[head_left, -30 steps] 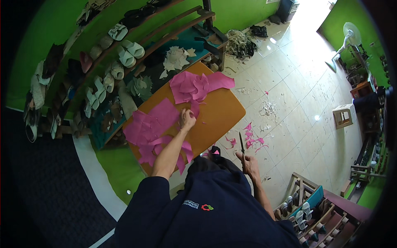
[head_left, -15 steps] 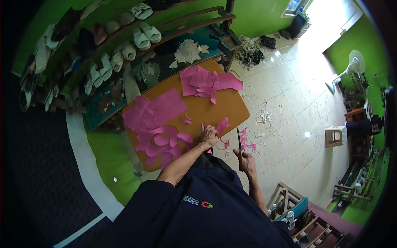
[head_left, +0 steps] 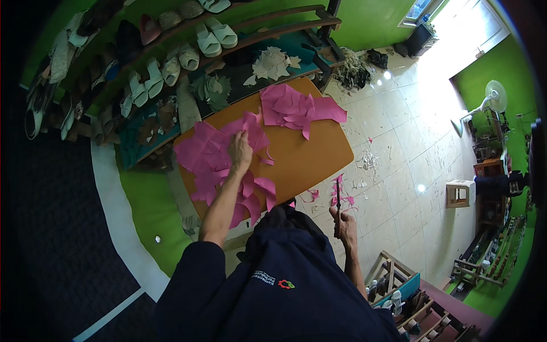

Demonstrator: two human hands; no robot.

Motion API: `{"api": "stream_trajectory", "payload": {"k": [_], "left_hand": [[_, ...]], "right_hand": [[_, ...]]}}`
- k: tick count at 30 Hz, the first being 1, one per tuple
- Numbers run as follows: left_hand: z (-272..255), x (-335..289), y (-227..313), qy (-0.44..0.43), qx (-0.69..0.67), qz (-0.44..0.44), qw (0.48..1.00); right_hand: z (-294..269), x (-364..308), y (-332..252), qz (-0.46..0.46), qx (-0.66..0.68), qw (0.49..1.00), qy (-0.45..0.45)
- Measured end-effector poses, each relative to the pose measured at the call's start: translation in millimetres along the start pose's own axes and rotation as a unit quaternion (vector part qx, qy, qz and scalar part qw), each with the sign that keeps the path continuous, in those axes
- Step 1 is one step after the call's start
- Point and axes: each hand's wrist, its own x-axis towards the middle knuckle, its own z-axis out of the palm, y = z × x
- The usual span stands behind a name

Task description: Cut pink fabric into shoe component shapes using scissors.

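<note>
My left hand (head_left: 241, 155) reaches over the left part of the orange-brown table, its fingers closed on the edge of a pink sheet piece (head_left: 254, 126). Under and around it lies a heap of pink sheets (head_left: 199, 149); curved pink offcuts (head_left: 262, 188) spread toward the table's near edge. In my right hand (head_left: 346, 227), held off the table's near right corner, is a pair of dark scissors (head_left: 338, 196) with the blades pointing away from me. A second pile of pink cut pieces (head_left: 293, 108) lies at the table's far end.
Shoe racks with sandals (head_left: 216, 39) stand along the far left wall, above a bench with pale cut pieces (head_left: 273, 64). Pink scraps (head_left: 342, 196) and pale shavings (head_left: 369, 159) litter the tiled floor. A white stool (head_left: 460, 194) and a fan (head_left: 494, 97) stand at right.
My left hand has moved from the table's near edge, where a small pink piece lay by it, up and left onto the pink heap. The right hand still holds the scissors.
</note>
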Motion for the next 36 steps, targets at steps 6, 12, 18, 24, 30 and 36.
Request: {"api": "stream_trajectory", "payload": {"k": [6,12,18,24,30,36], "left_hand": [[37,-27,-18,-0.121,-0.018,0.062,0.991],[83,-99,67,-0.244,-0.246,0.248,0.905],[52,-116,147,-0.61,-0.35,0.234,0.671],[14,-77,160,-0.196,-0.612,-0.202,0.739],[-55,-24,209,0.053,-0.699,-0.317,0.638],[-82,-6,248,0.174,-0.698,-0.288,0.632]], "right_hand": [[4,-2,-7,-0.008,-0.005,1.0,0.005],[0,8,-22,-0.042,-0.016,0.999,0.004],[-14,21,-48,-0.072,-0.008,0.997,-0.005],[-31,64,-54,-0.173,-0.034,0.984,0.0],[-38,63,-105,-0.218,-0.014,0.964,-0.149],[-40,77,-128,-0.302,-0.037,0.918,-0.254]]}}
